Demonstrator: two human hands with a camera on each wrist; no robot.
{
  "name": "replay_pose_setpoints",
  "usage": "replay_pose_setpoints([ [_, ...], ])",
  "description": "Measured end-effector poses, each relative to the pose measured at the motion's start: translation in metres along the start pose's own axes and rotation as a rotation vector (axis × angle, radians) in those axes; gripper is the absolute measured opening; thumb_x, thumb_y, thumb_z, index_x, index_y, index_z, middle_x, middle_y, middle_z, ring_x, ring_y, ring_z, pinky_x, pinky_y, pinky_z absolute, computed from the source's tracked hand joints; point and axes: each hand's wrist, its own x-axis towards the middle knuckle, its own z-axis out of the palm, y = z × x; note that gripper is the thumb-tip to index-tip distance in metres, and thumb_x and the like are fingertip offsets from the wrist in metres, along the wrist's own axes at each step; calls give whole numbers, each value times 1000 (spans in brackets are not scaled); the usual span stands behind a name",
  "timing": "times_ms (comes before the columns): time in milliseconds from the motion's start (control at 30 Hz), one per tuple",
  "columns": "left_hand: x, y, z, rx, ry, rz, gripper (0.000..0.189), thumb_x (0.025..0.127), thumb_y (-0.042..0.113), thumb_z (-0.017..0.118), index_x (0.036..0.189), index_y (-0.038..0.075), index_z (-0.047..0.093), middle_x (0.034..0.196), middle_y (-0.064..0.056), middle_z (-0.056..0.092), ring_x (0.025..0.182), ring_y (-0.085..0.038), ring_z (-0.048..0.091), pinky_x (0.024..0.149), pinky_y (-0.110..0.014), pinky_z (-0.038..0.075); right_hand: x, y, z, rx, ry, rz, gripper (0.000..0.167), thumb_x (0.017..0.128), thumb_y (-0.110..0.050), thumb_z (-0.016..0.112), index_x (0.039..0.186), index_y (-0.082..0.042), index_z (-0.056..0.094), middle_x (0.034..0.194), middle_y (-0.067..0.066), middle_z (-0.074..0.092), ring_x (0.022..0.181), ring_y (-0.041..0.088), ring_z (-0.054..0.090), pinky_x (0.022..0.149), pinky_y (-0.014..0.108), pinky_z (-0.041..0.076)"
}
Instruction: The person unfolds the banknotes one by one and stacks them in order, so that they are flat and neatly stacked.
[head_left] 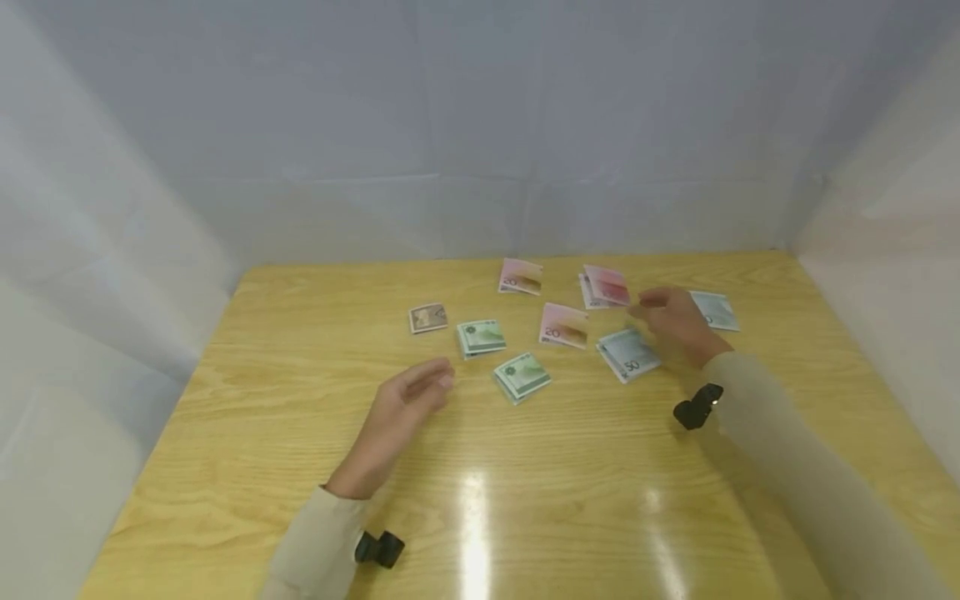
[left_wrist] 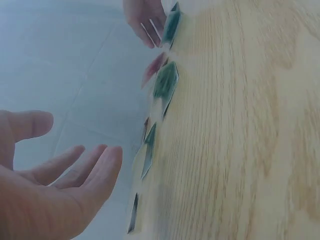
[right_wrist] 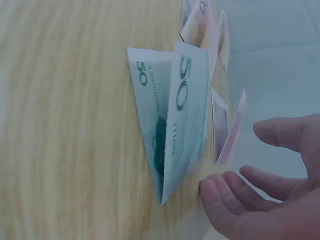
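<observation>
My right hand (head_left: 675, 321) hovers at the right between a folded red banknote (head_left: 609, 285) and a blue-green banknote (head_left: 716, 311). Its thumb and fingers are spread apart with nothing between them. Just in front of it lies a folded 50 yuan banknote (right_wrist: 187, 110), its upper half tilted up in the right wrist view. At the left, my left hand (head_left: 401, 408) is held over the table with relaxed fingers, holding nothing. Nearest to it are two folded green banknotes, one farther back (head_left: 483, 335) and one closer (head_left: 523, 377), plus a small brown banknote (head_left: 428, 317).
Two folded pink 20 banknotes lie mid-table, one at the back (head_left: 521, 275) and one nearer (head_left: 564, 325). The wooden table (head_left: 300, 333) ends at a pale sheet (head_left: 480, 167) behind, with more sheeting at both sides. Each wrist carries a small black camera.
</observation>
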Motion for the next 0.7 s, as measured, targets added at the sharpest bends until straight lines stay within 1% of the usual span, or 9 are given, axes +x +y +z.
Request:
replay_pose_setpoints([
  [100, 0, 1, 1, -67, -11, -19, 50, 103, 25, 60, 147, 3, 48, 144, -15, 54, 132, -30, 53, 111, -40, 48, 8, -1, 0, 67, 17, 55, 60, 103, -23, 58, 147, 13, 38, 147, 31, 44, 124, 45, 54, 108, 48, 50],
  [167, 0, 1, 1, -102, -16, -26, 49, 103, 23, 60, 146, 2, 48, 144, -15, 55, 132, -32, 54, 111, -40, 49, 14, -1, 1, 78, 37, 83, 60, 102, -24, 59, 146, 12, 39, 146, 30, 45, 123, 43, 55, 108, 46, 51],
  [300, 1, 1, 2, -156, -24, -36, 46, 104, 20, 57, 145, 1, 49, 143, -17, 56, 132, -35, 54, 111, -41, 49, 26, -1, 3, 90, 78, 129, 65, 98, -27, 65, 145, 11, 42, 140, 28, 49, 118, 34, 54, 105, 42, 52],
  [400, 1, 1, 3, -167, -28, -41, 45, 104, 20, 57, 145, 1, 49, 143, -17, 56, 132, -34, 54, 111, -40, 49, 32, -2, 4, 66, 110, 143, 69, 95, -32, 71, 142, 11, 46, 133, 26, 54, 110, 30, 56, 99, 40, 54],
  [500, 1, 1, 3, -172, -33, -42, 46, 105, 20, 58, 145, 0, 48, 143, -17, 56, 132, -33, 54, 111, -39, 49, 35, -4, 6, 19, 131, 150, 71, 92, -38, 74, 137, 12, 50, 127, 26, 57, 105, 31, 56, 94, 41, 54],
  [600, 1, 2, 3, -173, -41, -39, 48, 104, 21, 58, 146, -1, 47, 144, -18, 55, 133, -34, 53, 111, -38, 48, 34, -8, 9, -17, 137, 179, 75, 91, -44, 73, 136, 11, 49, 129, 26, 56, 107, 34, 55, 96, 46, 53],
  [700, 1, 1, 3, -174, -47, -40, 48, 104, 21, 58, 146, -1, 47, 145, -19, 54, 133, -35, 52, 111, -37, 48, 34, -11, 13, -59, 145, 212, 76, 91, -49, 71, 136, 9, 49, 131, 26, 56, 107, 36, 57, 95, 49, 55],
])
